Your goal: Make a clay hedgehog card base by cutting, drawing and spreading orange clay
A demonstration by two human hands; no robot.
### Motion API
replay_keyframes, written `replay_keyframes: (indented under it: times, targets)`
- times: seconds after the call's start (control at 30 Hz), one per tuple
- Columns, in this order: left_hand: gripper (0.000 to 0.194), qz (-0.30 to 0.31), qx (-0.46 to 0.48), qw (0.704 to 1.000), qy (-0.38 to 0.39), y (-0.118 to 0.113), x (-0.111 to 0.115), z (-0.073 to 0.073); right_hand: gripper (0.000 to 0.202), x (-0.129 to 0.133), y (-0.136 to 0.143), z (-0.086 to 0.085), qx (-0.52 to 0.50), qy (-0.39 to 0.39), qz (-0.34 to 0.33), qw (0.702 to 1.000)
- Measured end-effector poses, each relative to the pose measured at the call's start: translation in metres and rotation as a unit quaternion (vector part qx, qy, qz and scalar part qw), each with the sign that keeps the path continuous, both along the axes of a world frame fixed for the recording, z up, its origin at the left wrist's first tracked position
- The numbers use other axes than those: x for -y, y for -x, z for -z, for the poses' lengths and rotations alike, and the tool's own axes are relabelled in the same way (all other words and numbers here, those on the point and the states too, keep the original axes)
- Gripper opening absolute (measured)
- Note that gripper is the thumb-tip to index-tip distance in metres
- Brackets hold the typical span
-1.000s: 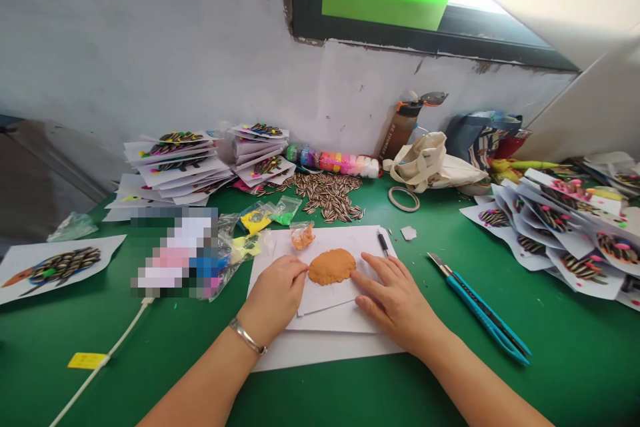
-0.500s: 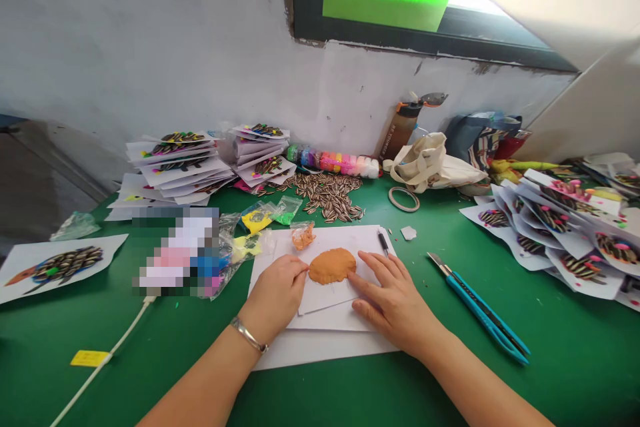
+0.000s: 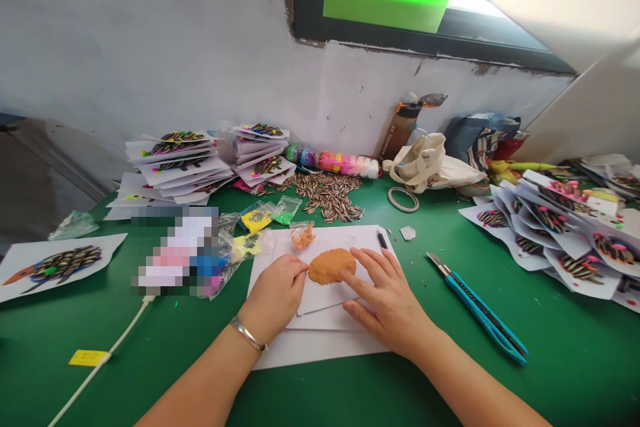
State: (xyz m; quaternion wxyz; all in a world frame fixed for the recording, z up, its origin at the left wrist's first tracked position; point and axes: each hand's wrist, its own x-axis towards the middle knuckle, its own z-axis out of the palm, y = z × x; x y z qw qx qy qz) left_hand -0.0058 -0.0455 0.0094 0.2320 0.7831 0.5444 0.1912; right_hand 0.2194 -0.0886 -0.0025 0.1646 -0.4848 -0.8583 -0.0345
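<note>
A flat oval of orange modelling clay (image 3: 327, 267) lies on white paper (image 3: 320, 300) in front of me. My left hand (image 3: 277, 290), with a silver bracelet at its wrist, is closed, its thumb and forefinger pinched at the clay's left edge. On the other side, my right hand (image 3: 385, 297) has its fingers spread, and a fingertip touches the clay's right part. Behind the oval sits a small bag of orange clay (image 3: 303, 237). A black pen (image 3: 383, 239) lies at the paper's upper right, close to my right fingers.
A blue utility knife (image 3: 480, 310) lies to the right. Sunflower seeds (image 3: 330, 195) are heaped behind the paper, near a tape roll (image 3: 403, 199). Stacked seed pictures stand left (image 3: 175, 173) and right (image 3: 560, 233). Bags of coloured clay (image 3: 245, 243) and a white cable (image 3: 125, 340) are at left.
My right hand has shifted slightly left, its fingertip moving from the clay's edge further onto its surface. My left hand stays at the left edge.
</note>
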Motion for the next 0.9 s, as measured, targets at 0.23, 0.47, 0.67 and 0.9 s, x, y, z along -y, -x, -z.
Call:
replay_keyframes:
  times: [0.23,0.47,0.67,0.9]
  targets:
    - [0.032,0.008,0.010,1.000,-0.007,0.0012,-0.0002,0.0014,0.035,-0.0002,0.0027,0.0060,0.003,0.029,-0.021,0.999]
    - [0.032,0.009,-0.006,1.000,-0.008,0.0015,0.0003,0.0020,0.044,0.0004,0.0023,0.0066,0.011,0.014,-0.022,1.000]
    - [0.031,0.010,-0.004,1.000,-0.011,0.0010,-0.0001,0.0026,0.042,0.0004,0.0053,0.0068,0.025,0.051,-0.039,0.998]
    - [0.032,0.016,-0.010,1.000,-0.008,-0.0001,-0.0002,0.0002,0.048,-0.0028,0.0088,-0.0014,0.030,0.049,-0.031,0.998]
